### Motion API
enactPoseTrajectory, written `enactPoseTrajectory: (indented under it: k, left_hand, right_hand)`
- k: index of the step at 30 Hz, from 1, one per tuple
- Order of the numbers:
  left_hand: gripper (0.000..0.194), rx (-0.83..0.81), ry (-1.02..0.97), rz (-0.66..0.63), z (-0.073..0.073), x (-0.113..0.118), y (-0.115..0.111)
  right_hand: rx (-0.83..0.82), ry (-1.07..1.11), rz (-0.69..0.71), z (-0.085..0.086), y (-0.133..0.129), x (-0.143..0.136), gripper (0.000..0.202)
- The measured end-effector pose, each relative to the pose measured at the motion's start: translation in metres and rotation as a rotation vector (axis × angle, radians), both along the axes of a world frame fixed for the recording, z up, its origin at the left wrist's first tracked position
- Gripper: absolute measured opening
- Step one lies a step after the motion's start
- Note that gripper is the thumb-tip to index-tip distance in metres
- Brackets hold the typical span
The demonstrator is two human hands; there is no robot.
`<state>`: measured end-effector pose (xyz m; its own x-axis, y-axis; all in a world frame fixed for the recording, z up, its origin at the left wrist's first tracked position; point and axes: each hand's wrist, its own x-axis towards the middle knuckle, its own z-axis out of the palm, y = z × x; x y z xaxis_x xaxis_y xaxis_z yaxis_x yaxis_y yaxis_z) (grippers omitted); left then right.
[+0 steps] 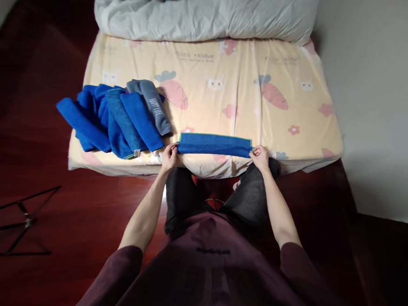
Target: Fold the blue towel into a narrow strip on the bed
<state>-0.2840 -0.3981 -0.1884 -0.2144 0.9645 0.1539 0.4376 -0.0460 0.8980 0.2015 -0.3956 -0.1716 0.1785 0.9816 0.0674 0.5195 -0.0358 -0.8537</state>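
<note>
A blue towel (215,145) with a green edge lies folded into a long narrow strip along the front of the bed. My left hand (169,157) pinches its left end, and my right hand (260,158) pinches the right end. The strip is stretched straight between them, its green border showing along the far side. Left of my left hand is a heap of blue towels (94,117), several of them folded into bands. On the heap's right side rests a grey-blue towel (150,103) with white lettering.
The bed's cream sheet (201,97) has carrot, rabbit and flower prints. A grey quilt (199,15) is bunched across its far end. A white wall (378,100) stands to the right. Black tripod legs (17,226) rest on the dark red floor (91,210) at the left.
</note>
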Motion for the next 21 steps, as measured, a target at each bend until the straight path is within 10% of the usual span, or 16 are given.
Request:
enactPoseTrajectory:
  k: [21]
  left_hand:
    - [0.025, 0.013, 0.101, 0.071, -0.003, 0.000, -0.001]
  right_hand:
    - [0.074, -0.197, 0.076, 0.012, -0.008, -0.003, 0.014]
